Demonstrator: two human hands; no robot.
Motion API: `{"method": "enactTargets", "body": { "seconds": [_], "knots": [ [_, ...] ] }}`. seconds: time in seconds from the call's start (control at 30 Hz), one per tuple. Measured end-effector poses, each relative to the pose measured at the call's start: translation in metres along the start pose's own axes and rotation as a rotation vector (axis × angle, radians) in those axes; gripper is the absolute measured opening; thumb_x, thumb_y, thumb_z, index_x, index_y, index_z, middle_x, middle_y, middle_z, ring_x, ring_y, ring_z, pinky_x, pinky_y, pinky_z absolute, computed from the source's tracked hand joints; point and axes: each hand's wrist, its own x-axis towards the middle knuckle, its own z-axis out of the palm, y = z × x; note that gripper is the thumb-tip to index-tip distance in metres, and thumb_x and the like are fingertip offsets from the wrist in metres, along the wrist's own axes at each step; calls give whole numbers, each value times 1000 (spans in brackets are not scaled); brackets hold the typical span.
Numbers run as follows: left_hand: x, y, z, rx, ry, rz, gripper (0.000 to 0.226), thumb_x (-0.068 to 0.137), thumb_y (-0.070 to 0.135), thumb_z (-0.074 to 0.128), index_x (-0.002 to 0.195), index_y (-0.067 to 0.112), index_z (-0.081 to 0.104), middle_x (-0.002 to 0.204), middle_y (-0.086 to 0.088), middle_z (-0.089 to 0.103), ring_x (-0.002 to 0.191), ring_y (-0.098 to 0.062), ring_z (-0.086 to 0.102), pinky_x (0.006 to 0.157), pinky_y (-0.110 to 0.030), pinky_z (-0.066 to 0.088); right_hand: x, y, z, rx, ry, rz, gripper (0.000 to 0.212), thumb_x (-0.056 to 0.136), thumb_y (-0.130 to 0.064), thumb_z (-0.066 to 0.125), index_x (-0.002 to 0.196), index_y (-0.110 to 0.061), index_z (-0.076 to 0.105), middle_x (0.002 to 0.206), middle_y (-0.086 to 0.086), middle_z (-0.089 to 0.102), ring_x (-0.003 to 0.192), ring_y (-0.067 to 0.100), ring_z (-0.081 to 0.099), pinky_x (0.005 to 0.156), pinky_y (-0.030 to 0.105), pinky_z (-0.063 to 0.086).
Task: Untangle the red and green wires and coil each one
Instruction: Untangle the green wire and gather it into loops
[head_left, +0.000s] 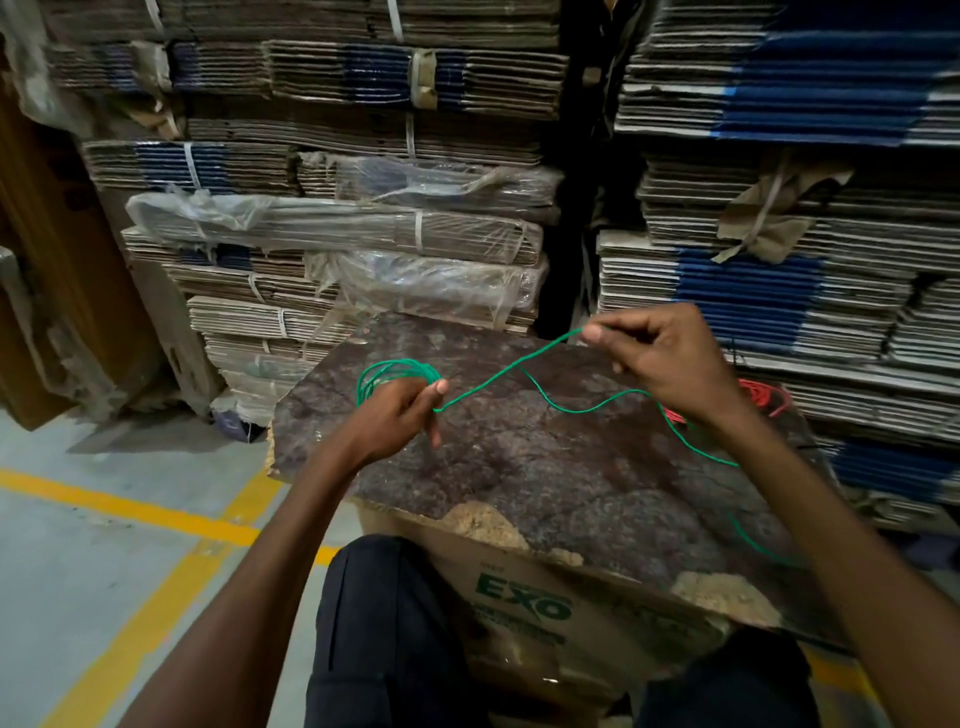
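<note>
My left hand (402, 410) grips a small coil of the green wire (387, 375) over the left part of a worn brown board (545, 467). From that coil the green wire runs up to the right, where my right hand (660, 356) pinches it between thumb and fingers. A loose length of the same wire sags back across the board, passes under my right wrist and trails off the board's right side. The red wire (763, 397) lies bunched on the board's far right edge, partly hidden behind my right wrist.
The board rests on a cardboard box (524, 603) printed EXO, in front of my knees. Tall stacks of flattened, strapped cartons (337, 244) rise behind and to the right. Grey floor with yellow lines (124, 509) lies to the left.
</note>
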Motion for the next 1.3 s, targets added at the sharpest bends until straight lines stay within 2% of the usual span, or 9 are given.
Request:
{"method": "enactTargets", "body": {
  "seconds": [0.13, 0.23, 0.43, 0.7, 0.77, 0.87, 1.07, 1.2, 1.3],
  "knots": [
    [-21, 11, 7, -339, -9, -81, 50, 103, 36, 34, 70, 3, 54, 54, -11, 58, 83, -17, 72, 81, -25, 49, 38, 13, 11, -135, 51, -51, 10, 87, -24, 71, 96, -29, 75, 59, -21, 65, 53, -4, 49, 56, 24, 40],
    [-35, 17, 7, -578, -15, -145, 52, 99, 49, 37, 70, 8, 52, 48, -6, 49, 92, -30, 72, 78, -25, 48, 61, 19, 24, -322, 95, -104, 22, 85, -42, 68, 99, -27, 77, 81, -12, 75, 70, 1, 63, 63, 27, 46],
    [-53, 29, -4, -929, 41, -190, 49, 90, 53, 51, 67, 11, 54, 42, -2, 36, 80, -31, 72, 89, -36, 49, 86, 35, 50, -636, 35, -95, 36, 82, -63, 58, 106, -40, 71, 101, -10, 74, 98, 19, 68, 73, 31, 52],
    [-56, 38, -17, -1278, 65, -69, 42, 76, 56, 72, 59, 19, 59, 40, 4, 39, 75, -26, 71, 103, -61, 40, 72, 77, 86, -399, -241, 214, 14, 91, -47, 60, 91, -40, 72, 54, -5, 64, 39, -3, 52, 54, 23, 39],
    [-54, 38, -16, -1377, 49, -11, 44, 90, 50, 52, 60, 20, 61, 45, 3, 50, 91, -29, 72, 98, -59, 46, 62, 84, 92, -367, -287, 241, 14, 94, -39, 59, 90, -35, 72, 53, -4, 61, 34, -2, 47, 50, 22, 35],
    [-45, 36, -14, -1601, -91, 100, 50, 100, 44, 34, 72, 15, 64, 84, -11, 72, 126, -37, 54, 104, -67, 31, 44, 89, 101, -415, -327, 261, 18, 93, -46, 58, 90, -35, 73, 51, -4, 61, 35, -4, 48, 54, 22, 38],
    [-28, 54, -15, -1557, 89, 23, 53, 98, 46, 28, 61, 22, 58, 136, -16, 57, 132, -36, 47, 98, -66, 36, 1, 81, 107, -566, -479, 205, 27, 91, -55, 55, 65, -53, 60, 59, -2, 68, 44, -5, 51, 54, 23, 36],
    [-5, 49, -16, -1441, 171, -19, 47, 95, 47, 33, 62, 25, 59, 137, -10, 58, 124, -29, 49, 91, -52, 50, -31, 65, 120, -604, -528, 163, 40, 93, -53, 53, 62, -27, 57, 61, 3, 66, 60, 12, 61, 65, 29, 48],
    [8, 42, -15, -1318, 281, -45, 45, 102, 39, 33, 68, 18, 54, 133, -18, 59, 118, -22, 57, 114, -51, 25, -48, 45, 123, -607, -501, 62, 48, 94, -51, 51, 64, -14, 50, 54, 2, 51, 61, 20, 53, 60, 32, 43]
  ]
}}
